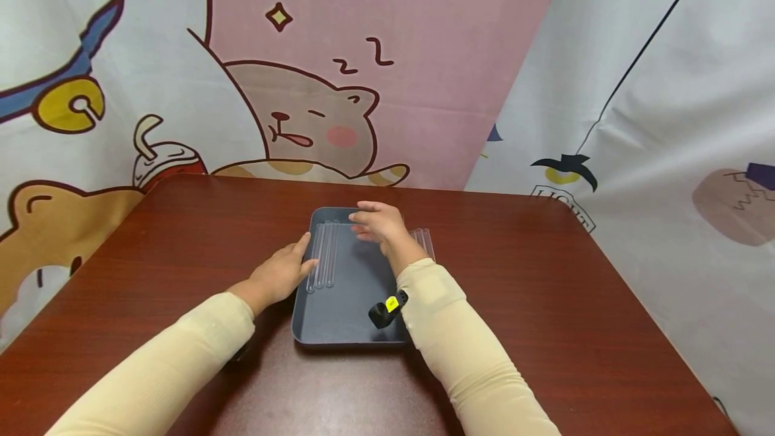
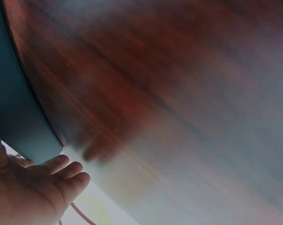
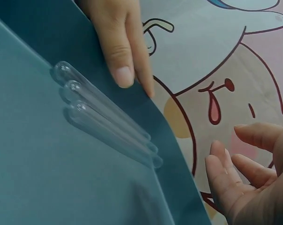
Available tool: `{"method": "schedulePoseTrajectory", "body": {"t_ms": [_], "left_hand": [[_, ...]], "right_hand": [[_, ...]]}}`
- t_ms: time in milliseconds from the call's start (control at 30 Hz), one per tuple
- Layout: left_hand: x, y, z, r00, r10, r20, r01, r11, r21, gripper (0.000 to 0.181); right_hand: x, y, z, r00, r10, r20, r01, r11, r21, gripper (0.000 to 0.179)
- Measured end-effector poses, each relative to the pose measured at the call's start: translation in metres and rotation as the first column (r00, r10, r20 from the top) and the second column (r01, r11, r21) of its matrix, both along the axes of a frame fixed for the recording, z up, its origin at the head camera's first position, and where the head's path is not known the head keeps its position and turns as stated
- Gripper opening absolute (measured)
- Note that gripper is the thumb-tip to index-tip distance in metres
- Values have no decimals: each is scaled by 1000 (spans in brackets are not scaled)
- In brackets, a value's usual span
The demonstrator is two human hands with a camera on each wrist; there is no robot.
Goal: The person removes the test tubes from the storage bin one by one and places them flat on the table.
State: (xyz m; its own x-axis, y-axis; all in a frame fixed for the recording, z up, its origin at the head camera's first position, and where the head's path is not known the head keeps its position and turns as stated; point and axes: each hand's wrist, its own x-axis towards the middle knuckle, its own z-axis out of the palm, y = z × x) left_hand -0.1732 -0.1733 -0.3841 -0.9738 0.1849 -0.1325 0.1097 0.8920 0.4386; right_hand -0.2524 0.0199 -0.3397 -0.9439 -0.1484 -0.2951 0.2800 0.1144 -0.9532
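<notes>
Three clear test tubes (image 1: pixel 323 256) lie side by side along the left wall of a grey tray (image 1: pixel 353 338). In the right wrist view the tubes (image 3: pixel 104 112) show their rounded ends. My left hand (image 1: pixel 281 273) rests at the tray's left rim, its thumb over the edge near the tubes and its fingers extended along the outside. Over the far part of the tray hovers my right hand (image 1: pixel 380 224), fingers loosely bent and parted, with nothing between them. More clear tubes (image 1: pixel 426 241) lie by the tray's right side, partly hidden behind the right forearm.
The tray sits on a reddish-brown wooden table (image 1: pixel 533 274). Behind it hangs a cloth (image 1: pixel 424 86) printed with cartoon animals. A small black device with a yellow label (image 1: pixel 390 307) is strapped to the right wrist, over the cream sleeve.
</notes>
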Motion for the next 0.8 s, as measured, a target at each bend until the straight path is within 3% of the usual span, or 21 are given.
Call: {"method": "schedulePoseTrajectory", "body": {"t_ms": [333, 800], "left_hand": [[0, 1, 1, 1000, 7, -6, -7, 1000, 4, 67], [0, 0, -1, 1000, -2, -18, 1, 1000, -18, 66]], "right_hand": [[-3, -17, -16, 997, 10, 83, -8, 1000, -28, 47], [-6, -25, -31, 992, 11, 124, -9, 1000, -14, 47]]}}
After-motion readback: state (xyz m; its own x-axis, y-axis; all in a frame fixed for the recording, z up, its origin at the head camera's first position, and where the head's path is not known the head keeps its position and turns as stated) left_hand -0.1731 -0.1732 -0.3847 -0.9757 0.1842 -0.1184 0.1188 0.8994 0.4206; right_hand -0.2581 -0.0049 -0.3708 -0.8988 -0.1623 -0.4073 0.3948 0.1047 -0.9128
